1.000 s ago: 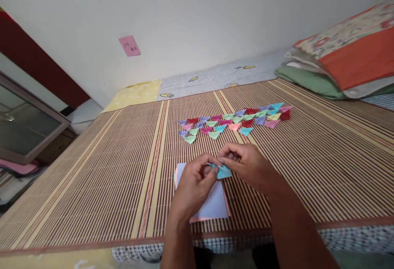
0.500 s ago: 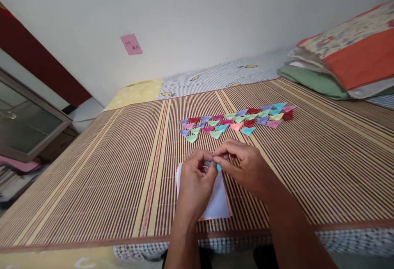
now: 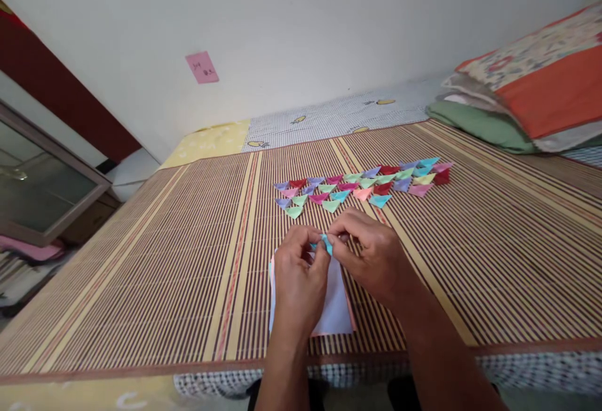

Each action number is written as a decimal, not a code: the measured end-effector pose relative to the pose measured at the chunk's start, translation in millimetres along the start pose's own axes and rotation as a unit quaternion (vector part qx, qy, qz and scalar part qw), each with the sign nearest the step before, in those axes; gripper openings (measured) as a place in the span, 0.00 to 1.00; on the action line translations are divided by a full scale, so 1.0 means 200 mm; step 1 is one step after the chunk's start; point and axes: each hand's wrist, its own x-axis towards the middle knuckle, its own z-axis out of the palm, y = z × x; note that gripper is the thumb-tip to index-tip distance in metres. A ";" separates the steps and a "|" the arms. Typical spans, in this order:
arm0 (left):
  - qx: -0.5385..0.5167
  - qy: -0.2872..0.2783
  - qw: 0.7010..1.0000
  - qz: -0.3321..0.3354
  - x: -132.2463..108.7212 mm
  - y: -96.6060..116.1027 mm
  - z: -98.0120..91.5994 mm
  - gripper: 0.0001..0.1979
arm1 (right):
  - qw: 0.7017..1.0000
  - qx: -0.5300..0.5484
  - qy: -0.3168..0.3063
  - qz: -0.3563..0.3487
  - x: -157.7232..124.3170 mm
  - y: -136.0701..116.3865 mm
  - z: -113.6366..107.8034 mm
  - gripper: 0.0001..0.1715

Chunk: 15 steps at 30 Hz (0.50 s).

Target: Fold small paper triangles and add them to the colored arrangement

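Observation:
A small folded piece of blue paper (image 3: 325, 244) is pinched between both hands, mostly covered by the fingers. My left hand (image 3: 301, 268) is closed on its left side, thumb and index finger pressed together. From the right, my right hand (image 3: 371, 253) pinches its other side with thumb and index finger. Beneath the hands lies a stack of paper sheets (image 3: 336, 310), pale lavender on top, with pink and blue edges peeking out. Beyond the hands, several folded paper pieces (image 3: 330, 206) in green, blue, red, pink and purple are laid out in uneven rows.
A striped bamboo mat (image 3: 188, 273) covers the bed. Folded bedding with an orange and floral cover (image 3: 550, 91) is piled at the right. A pink note (image 3: 202, 67) is stuck to the white wall. At the left stands a glass-paned cabinet door (image 3: 42, 179).
Both hands have shifted slightly upward with the blue paper. More of the paper now shows between the fingertips. The laid-out pieces have stayed put.

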 end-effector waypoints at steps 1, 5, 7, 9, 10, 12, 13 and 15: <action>-0.003 0.002 1.000 -0.006 0.00 0.00 0.00 0.07 | 1.000 -0.002 0.008 -0.002 0.00 0.00 0.00 0.11; -0.010 0.015 0.999 -0.030 0.00 0.00 0.00 0.08 | 0.999 0.010 0.033 -0.002 0.01 0.02 -0.01 0.10; -0.014 0.021 0.999 -0.032 0.00 -0.01 0.00 0.07 | 0.999 0.024 0.033 0.000 0.01 0.02 0.00 0.10; -0.020 0.025 0.999 -0.030 0.00 -0.01 0.00 0.07 | 0.999 0.045 0.028 0.009 0.01 0.02 0.00 0.09; -0.022 0.026 0.999 -0.029 0.00 -0.01 0.00 0.06 | 0.998 0.057 0.025 0.015 0.00 0.02 0.01 0.09; -0.025 0.027 0.999 -0.028 0.00 -0.02 0.00 0.06 | 0.997 0.074 0.018 0.026 0.00 0.02 0.02 0.08; -0.025 0.027 0.999 -0.027 0.00 -0.02 0.00 0.06 | 0.997 0.076 0.017 0.029 0.00 0.02 0.03 0.08; -0.027 0.024 0.999 -0.025 0.00 -0.02 0.00 0.06 | 0.997 0.071 0.019 0.023 0.00 0.02 0.04 0.09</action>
